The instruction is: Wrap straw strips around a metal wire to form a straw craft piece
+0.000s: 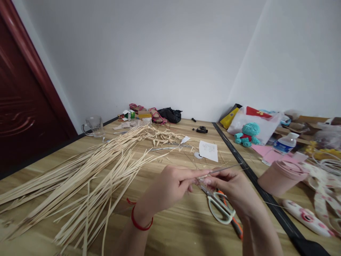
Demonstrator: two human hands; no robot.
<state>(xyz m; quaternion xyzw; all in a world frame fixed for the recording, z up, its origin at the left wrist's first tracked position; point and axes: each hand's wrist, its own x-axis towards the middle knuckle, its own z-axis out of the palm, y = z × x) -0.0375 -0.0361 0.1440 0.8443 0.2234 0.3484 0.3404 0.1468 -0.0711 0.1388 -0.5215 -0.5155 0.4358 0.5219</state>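
I am watching the left hand (166, 192) and right hand (233, 185) meeting above the wood-grain bench (170, 227), each grip pinching a small, pale, stranded piece (201, 176) beside a thin grey rod (225, 168). I am judging this as close fingertip work, calling for steady pinching and fine alignment. White-handled metal scissors (223, 222) are lying beneath the right hand; long, flat, cream strips (87, 170) are spreading out on the left.
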